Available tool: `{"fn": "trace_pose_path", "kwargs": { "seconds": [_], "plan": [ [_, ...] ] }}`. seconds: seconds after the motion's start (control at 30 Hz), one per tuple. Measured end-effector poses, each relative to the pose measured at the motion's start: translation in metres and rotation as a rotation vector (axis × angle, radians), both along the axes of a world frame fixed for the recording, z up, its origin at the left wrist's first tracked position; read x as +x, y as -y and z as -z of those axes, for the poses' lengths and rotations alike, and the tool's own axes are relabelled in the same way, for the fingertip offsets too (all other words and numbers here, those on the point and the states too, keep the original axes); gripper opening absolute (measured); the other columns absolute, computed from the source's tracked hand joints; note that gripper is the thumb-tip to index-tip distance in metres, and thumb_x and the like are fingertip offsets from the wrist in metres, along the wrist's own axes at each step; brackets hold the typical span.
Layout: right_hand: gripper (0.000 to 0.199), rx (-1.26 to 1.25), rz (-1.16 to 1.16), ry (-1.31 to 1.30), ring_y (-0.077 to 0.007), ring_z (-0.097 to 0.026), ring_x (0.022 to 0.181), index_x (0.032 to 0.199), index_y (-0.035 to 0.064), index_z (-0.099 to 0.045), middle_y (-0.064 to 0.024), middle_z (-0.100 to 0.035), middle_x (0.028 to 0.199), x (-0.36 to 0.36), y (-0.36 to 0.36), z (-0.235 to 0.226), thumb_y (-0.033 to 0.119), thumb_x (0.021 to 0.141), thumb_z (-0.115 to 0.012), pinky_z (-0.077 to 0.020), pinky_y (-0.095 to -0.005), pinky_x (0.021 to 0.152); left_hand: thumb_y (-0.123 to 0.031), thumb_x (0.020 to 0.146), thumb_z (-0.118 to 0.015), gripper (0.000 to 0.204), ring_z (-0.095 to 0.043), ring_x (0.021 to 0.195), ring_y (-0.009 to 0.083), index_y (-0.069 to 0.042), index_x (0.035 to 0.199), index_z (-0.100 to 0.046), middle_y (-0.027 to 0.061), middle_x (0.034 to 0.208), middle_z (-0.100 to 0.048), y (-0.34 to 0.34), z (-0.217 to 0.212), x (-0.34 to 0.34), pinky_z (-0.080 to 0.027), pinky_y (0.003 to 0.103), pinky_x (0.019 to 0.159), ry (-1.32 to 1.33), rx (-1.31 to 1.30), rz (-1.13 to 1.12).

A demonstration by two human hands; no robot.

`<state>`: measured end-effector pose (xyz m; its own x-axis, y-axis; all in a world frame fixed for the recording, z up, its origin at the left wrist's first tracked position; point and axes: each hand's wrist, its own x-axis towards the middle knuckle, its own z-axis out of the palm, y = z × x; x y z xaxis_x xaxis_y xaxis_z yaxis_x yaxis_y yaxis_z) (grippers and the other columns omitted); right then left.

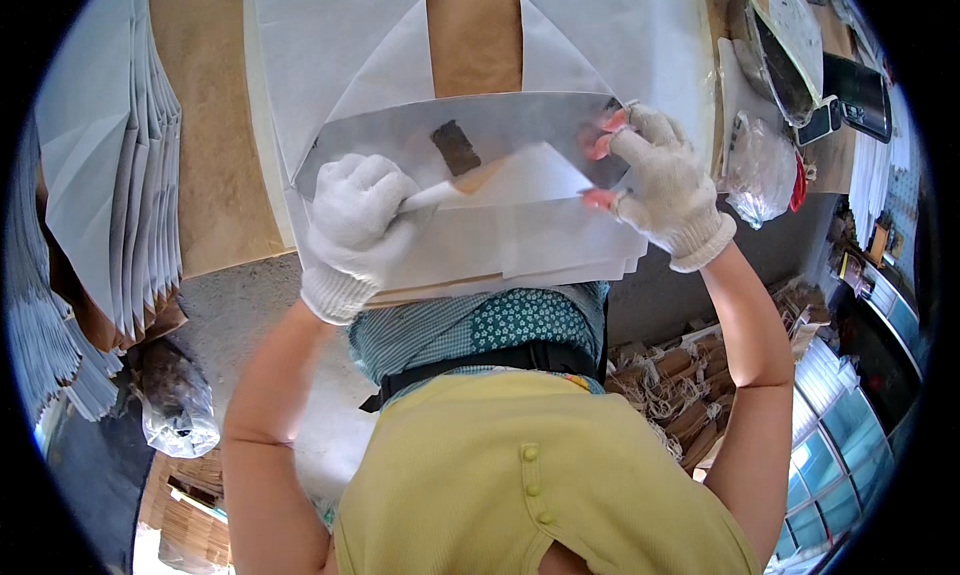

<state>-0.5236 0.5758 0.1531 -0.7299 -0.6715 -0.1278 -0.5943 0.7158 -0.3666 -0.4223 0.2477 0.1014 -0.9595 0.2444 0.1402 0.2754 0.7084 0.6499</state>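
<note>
A white paper bag blank (560,240) lies on the stack in front of me, its far end folded into slanting flaps around a brown panel (476,45). Across it rests a thin grey sheet (390,125) with a dark patch (455,147). My left hand (355,215), in a white knit glove, is closed at the sheet's left; a narrow pale piece (425,197) sticks out of it, its kind unclear. A raised paper flap (530,175) shows white and brown in the middle. My right hand (660,180), gloved with reddish fingertips bare, spreads its fingers at the sheet's right end.
Folded white paper sheets (95,185) hang over the left side, near a brown board (205,125). A clear plastic bag (760,170) and a dark phone-like device (855,95) lie at the right. Bundles of brown pieces with white cord (680,385) sit below on the right.
</note>
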Motion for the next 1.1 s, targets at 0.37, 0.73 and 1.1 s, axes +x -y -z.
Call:
{"fn": "trace_pose_path", "kwargs": {
  "seconds": [0.37,0.73,1.1],
  "plan": [
    [0.089,0.154,0.090,-0.211,-0.0355,-0.044,0.144,0.139,0.0164,-0.057,-0.0111,-0.049,0.151,-0.029,0.026,0.020,0.028,0.060,-0.095,-0.0384,-0.0473,0.118,-0.023,0.061,-0.096,0.090,-0.062,0.111,0.0311,-0.012,0.142,-0.059,0.0132,0.110,-0.064,0.000,-0.016,-0.063,-0.051,0.044,0.100,0.064,-0.185,-0.358],
    [0.083,0.060,0.235,-0.060,-0.0351,-0.028,0.156,0.141,0.0264,-0.064,-0.0068,-0.042,0.165,-0.011,0.012,0.028,0.022,0.063,-0.094,-0.0230,-0.0458,0.130,-0.001,0.076,-0.083,0.024,-0.062,0.089,0.0219,-0.009,0.098,-0.084,0.0060,0.093,-0.062,-0.018,-0.003,-0.063,-0.055,0.031,0.081,0.132,-0.002,-0.349],
    [0.039,-0.161,0.071,-0.200,-0.0329,-0.054,0.141,0.131,0.0170,-0.073,-0.0075,-0.066,0.142,0.002,0.028,0.042,0.020,0.092,-0.070,-0.0276,-0.0486,0.127,-0.018,0.074,-0.073,0.013,-0.065,0.102,0.0337,-0.015,0.085,-0.078,0.0062,0.109,-0.067,-0.032,-0.027,-0.042,-0.045,0.042,0.099,0.297,0.055,0.026]
  ]
}}
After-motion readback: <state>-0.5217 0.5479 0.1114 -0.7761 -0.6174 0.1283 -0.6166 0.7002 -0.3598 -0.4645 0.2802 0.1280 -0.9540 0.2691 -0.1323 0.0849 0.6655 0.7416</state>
